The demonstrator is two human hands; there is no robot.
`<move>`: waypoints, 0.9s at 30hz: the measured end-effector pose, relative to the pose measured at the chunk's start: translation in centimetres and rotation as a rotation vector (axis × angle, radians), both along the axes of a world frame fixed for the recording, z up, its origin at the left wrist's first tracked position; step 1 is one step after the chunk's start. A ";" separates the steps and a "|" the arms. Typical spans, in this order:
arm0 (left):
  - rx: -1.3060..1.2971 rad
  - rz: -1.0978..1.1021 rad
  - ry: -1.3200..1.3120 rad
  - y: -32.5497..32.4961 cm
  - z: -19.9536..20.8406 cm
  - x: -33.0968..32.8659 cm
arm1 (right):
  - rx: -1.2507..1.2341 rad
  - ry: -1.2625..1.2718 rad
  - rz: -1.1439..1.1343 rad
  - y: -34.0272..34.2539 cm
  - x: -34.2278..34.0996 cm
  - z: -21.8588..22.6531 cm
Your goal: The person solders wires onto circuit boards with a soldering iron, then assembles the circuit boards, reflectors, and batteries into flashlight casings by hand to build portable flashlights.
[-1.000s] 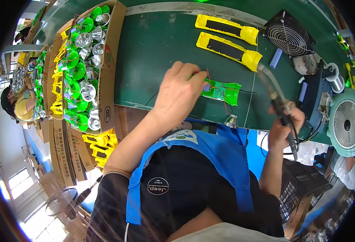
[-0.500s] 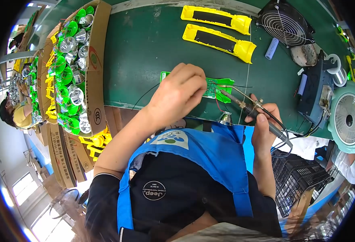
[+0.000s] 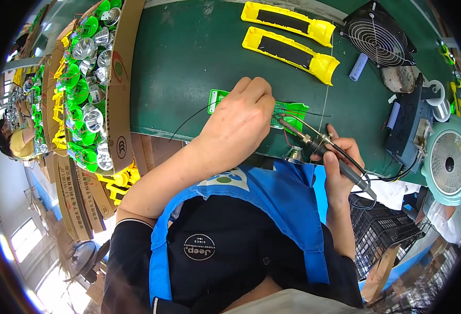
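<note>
A green plastic housing [image 3: 297,110] with a small circuit board in it lies near the bench's front edge. My left hand [image 3: 241,118] is over its middle, fingers bent and pressed together at the board; whatever they pinch is hidden. In my right hand [image 3: 340,162] is a soldering iron [image 3: 353,176] with a thin metal feed tube beside it. Its tip meets the board right by my left fingertips. Thin black and red wires run out from the housing. Just below it, at the bench edge, sits a silvery reflector cup [image 3: 294,154].
Two yellow casing halves [image 3: 293,52] lie at the back. On the right are a black fan [image 3: 374,34], a blue cylindrical cell [image 3: 358,67], a soldering unit [image 3: 409,125], a solder spool [image 3: 441,107] and a green fan [image 3: 447,159]. A carton [image 3: 119,89] of reflector heads stands left.
The iron's tip has moved left and down onto the board beside my left fingers. My left hand has shifted slightly right. The whole view has also shifted a little.
</note>
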State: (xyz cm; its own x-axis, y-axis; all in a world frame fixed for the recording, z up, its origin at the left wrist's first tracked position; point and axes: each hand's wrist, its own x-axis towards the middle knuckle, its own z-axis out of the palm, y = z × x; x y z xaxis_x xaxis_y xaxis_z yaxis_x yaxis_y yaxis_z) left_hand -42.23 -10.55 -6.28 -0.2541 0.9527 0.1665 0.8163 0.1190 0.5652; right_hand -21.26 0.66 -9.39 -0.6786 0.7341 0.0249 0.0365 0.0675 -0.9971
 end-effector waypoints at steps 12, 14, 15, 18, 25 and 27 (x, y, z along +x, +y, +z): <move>-0.053 -0.030 -0.003 0.5 0.3 -0.4 | -0.021 0.048 0.002 0.5 0.2 -0.2; -0.054 -0.031 0.007 0.5 0.4 -0.4 | -0.061 0.092 -0.036 0.5 0.5 -0.7; -0.055 -0.028 0.012 0.5 0.3 -0.4 | -0.062 0.093 -0.035 0.5 0.5 -0.7; -0.076 -0.026 0.013 0.6 0.5 -0.3 | -0.054 0.097 -0.039 0.6 0.4 -0.8; -0.054 -0.032 0.028 0.8 0.3 -0.4 | -0.059 0.099 -0.082 0.4 0.2 0.1; -0.076 -0.025 0.025 0.9 0.4 -0.4 | -0.001 0.116 -0.083 0.6 -0.2 0.4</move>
